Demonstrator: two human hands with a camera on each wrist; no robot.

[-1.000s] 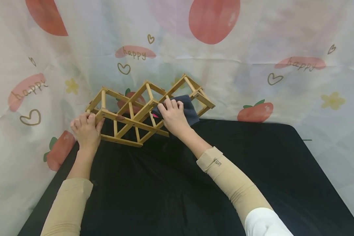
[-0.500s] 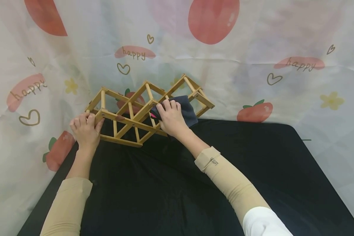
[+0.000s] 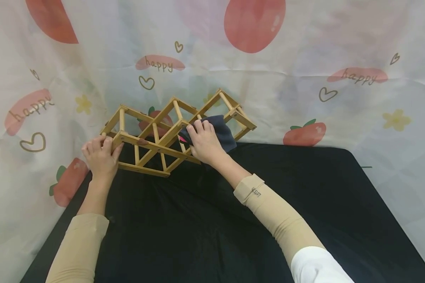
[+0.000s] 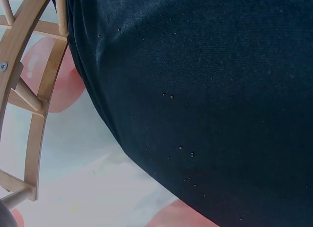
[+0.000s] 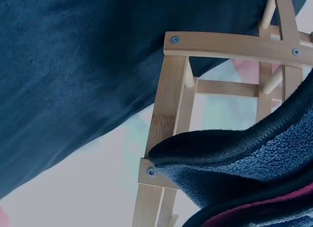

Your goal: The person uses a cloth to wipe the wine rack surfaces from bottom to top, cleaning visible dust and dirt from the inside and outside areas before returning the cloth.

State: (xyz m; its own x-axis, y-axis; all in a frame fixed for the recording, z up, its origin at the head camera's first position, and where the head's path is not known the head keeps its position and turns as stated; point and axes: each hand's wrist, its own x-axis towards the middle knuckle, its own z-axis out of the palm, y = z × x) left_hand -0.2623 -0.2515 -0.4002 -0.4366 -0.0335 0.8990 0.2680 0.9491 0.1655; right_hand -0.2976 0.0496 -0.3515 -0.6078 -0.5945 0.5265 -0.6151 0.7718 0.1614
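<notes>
A folding wooden rack (image 3: 158, 149) of light slats and round dowels stands in a zigzag at the back of the table. My left hand (image 3: 100, 157) grips its left end, fingers over the corner by a dowel. In the right hand (image 3: 206, 143) is a dark blue cloth (image 3: 222, 131), held against the rack's middle-right slats with the fingers bent over it. The right wrist view shows the fuzzy cloth (image 5: 274, 151) in folds with a pink stripe, overlapping a screwed joint. The cloth hides part of the rack behind it.
A black cloth (image 3: 184, 228) covers the table, with tiny specks on it in the left wrist view. Directly behind the rack hangs a white curtain (image 3: 269, 94) printed with fruit, hearts and "happy"; it also runs along the left side.
My right hand and the blue cloth have shifted slightly left along the rack. The left hand keeps its grip on the rack's end, and the rack stays in place.
</notes>
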